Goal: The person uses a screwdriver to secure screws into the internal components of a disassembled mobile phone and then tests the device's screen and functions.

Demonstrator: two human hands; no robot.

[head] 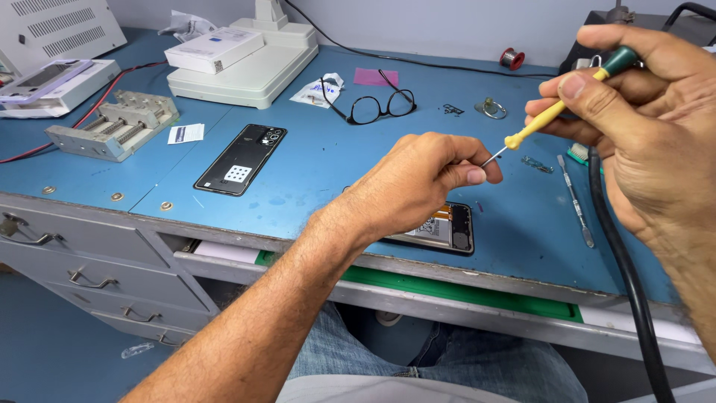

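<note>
Landmark is the open phone [447,227] at the bench's near edge. Far left of it, a grey metal clamp jig [113,125]; nearer left, a glossy black back cover [242,158] lying flat. Above the phone, the left hand [418,186] pinches thumb and forefinger on the thin steel tip of a screwdriver [556,108] — yellow shaft, green cap. Behind it, black-rimmed glasses [377,104]. Right of the phone, the right hand [634,119] is curled tight round the handle; a slim metal spudger [576,200] lies just right. Risk: the slick tip slips from the pinch and jabs the exposed board — or a tiny screw drops.
</note>
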